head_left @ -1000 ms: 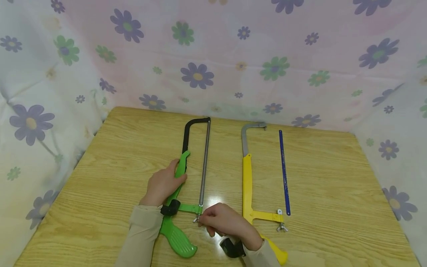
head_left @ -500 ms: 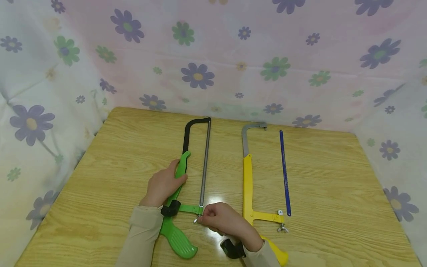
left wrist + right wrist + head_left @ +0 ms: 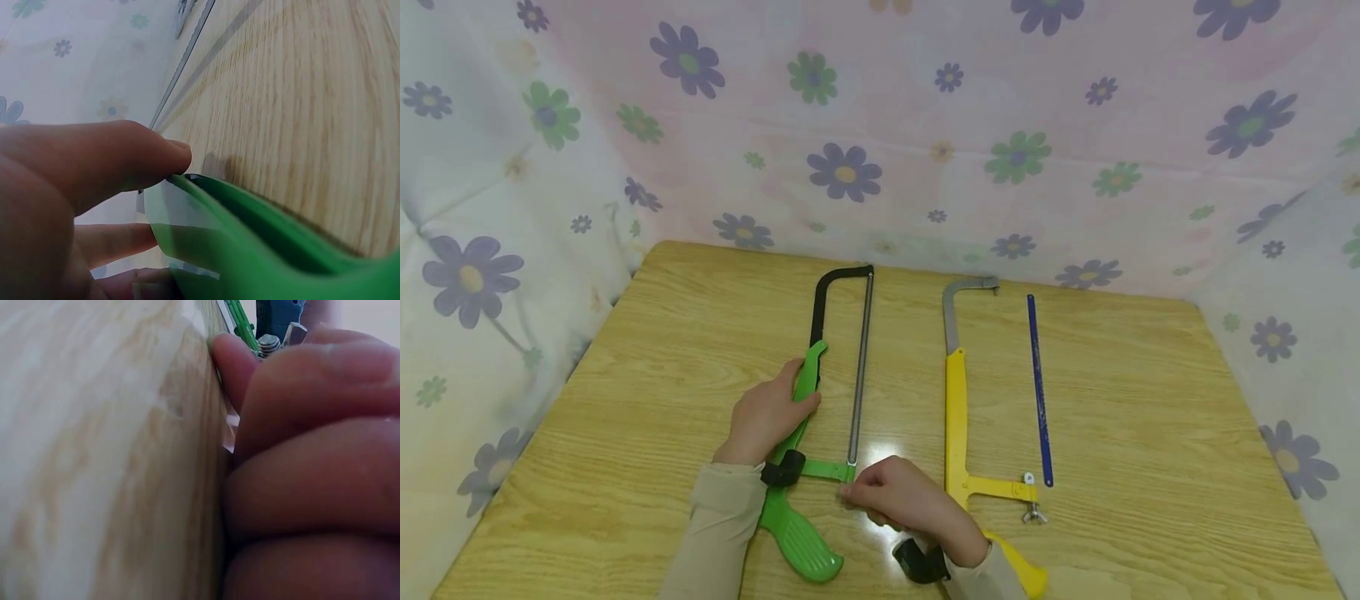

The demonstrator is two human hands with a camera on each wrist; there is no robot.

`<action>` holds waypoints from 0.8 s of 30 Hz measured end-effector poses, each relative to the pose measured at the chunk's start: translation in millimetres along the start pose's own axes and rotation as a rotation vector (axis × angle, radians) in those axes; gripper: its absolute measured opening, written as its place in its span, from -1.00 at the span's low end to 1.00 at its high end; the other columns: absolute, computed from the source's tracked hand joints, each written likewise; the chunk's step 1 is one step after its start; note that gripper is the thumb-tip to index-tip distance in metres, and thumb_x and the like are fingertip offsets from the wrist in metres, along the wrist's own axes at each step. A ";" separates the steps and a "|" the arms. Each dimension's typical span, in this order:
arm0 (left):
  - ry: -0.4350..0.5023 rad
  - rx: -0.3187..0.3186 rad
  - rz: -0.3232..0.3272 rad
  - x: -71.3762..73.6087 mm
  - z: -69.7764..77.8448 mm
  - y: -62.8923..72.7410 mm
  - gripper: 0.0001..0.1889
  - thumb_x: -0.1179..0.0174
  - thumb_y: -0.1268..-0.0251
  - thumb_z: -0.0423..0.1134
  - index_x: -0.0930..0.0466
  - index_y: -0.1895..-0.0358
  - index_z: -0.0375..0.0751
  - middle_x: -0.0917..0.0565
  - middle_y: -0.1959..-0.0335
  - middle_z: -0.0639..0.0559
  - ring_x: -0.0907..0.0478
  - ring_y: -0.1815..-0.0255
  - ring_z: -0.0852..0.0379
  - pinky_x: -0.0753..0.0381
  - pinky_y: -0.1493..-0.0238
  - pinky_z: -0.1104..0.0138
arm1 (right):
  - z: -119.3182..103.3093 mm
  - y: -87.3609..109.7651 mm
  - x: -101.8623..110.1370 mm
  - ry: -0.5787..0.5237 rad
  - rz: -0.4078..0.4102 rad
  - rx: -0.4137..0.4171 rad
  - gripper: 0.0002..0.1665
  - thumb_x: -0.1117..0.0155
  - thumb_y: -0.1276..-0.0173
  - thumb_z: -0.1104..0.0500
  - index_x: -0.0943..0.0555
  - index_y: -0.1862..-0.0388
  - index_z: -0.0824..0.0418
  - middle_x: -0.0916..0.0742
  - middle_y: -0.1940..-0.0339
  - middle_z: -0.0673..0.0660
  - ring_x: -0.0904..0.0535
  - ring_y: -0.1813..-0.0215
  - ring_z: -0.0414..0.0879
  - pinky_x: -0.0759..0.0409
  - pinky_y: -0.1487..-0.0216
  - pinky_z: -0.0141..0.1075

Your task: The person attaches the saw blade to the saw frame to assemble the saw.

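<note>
A green hacksaw (image 3: 805,546) with a black front frame lies on the table, its grey blade (image 3: 861,371) fitted along the right side. My left hand (image 3: 765,417) grips the green frame, thumb over the near edge and fingers on the far side; the left wrist view shows the thumb on the green edge (image 3: 206,206). At the frame's lower arm, my right hand (image 3: 906,498) pinches the wing nut, which the fingers hide in the head view. Part of that silver wing nut (image 3: 295,334) shows past the curled fingers in the right wrist view.
To the right lies a yellow hacksaw (image 3: 956,417) with no blade in it, its handle partly under my right forearm. Its own wing nut (image 3: 1034,515) sits on the lower arm. A loose blue blade (image 3: 1039,387) lies beside it. Flowered cloth (image 3: 925,125) hangs behind the table.
My right fingers have shifted slightly on the wing nut, and its wing, visible earlier, is now covered by them. The left hand and both hacksaws stay in place.
</note>
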State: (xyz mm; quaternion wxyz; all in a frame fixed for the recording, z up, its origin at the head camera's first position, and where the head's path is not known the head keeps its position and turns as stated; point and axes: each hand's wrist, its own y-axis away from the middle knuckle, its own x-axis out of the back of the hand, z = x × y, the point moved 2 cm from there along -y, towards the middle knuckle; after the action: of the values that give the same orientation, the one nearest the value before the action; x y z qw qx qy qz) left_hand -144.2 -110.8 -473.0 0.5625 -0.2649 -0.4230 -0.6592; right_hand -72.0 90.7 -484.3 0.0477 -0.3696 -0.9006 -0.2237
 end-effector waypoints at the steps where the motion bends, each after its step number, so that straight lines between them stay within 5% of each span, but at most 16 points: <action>1: -0.002 -0.001 0.002 0.0 0.3 -0.1 -0.30 -0.04 -0.12 0.13 -0.13 -0.32 -0.05 -0.54 0.58 -0.01 -0.36 0.72 0.08 -0.26 0.73 0.26 | -0.1 0.1 0.3 -0.006 0.000 -0.005 -0.45 -0.06 -0.23 -0.21 -0.53 0.69 0.20 -0.34 0.92 -0.05 -0.12 0.91 -0.25 -0.16 0.83 -0.34; 15: 0.003 -0.001 0.010 -1.7 -0.2 -1.2 -0.30 -0.04 -0.11 0.14 -0.13 -0.33 -0.03 -0.49 0.66 0.02 -0.35 0.76 0.08 -0.26 0.76 0.26 | 2.3 -0.5 2.1 0.008 -0.012 0.011 -0.67 -0.06 -0.29 0.00 -0.61 0.57 0.10 -0.36 0.90 -0.07 -0.14 0.88 -0.28 -0.17 0.82 -0.39; 24: -0.004 0.007 0.017 -3.2 -2.9 -2.6 -0.30 -0.03 -0.10 0.15 -0.13 -0.32 0.00 -0.52 0.62 0.00 -0.36 0.73 0.08 -0.26 0.74 0.26 | 1.0 -0.2 2.0 0.026 0.023 -0.003 -0.62 -0.15 -0.20 -0.11 -0.49 0.64 0.12 -0.35 0.89 -0.08 -0.16 0.86 -0.27 -0.19 0.80 -0.38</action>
State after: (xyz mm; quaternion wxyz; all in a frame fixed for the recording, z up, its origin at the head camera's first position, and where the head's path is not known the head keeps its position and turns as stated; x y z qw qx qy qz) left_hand -145.6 -111.6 -477.8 0.5680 -0.2676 -0.4243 -0.6524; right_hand -73.5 92.3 -484.8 0.0614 -0.3771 -0.8953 -0.2290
